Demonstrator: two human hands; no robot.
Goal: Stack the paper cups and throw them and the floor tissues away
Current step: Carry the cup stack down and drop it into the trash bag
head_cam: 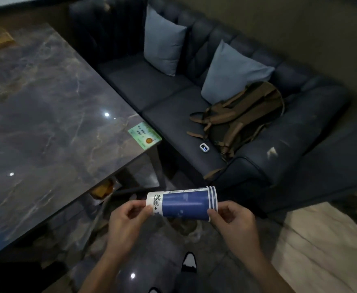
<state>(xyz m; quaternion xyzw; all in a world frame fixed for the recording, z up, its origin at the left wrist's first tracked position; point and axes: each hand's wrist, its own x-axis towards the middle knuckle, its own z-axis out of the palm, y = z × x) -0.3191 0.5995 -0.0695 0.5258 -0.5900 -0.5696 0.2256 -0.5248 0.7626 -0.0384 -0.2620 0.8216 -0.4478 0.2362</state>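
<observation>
Pinching sideways stacked paper cups [183, 203], left hand [124, 223] and right hand [234, 223], fingers clamped at each end.

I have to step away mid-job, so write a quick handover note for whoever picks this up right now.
Left hand grips the base end of the nested paper cups; right hand grips the rim end. The stack lies sideways, held over the floor beside the marble table. Stacking looks done: several rims show at the right end. Left: bin the stack, then collect the floor tissues. No bin is in view, and a pale crumpled thing on the floor may be tissue; too dark to tell.
</observation>
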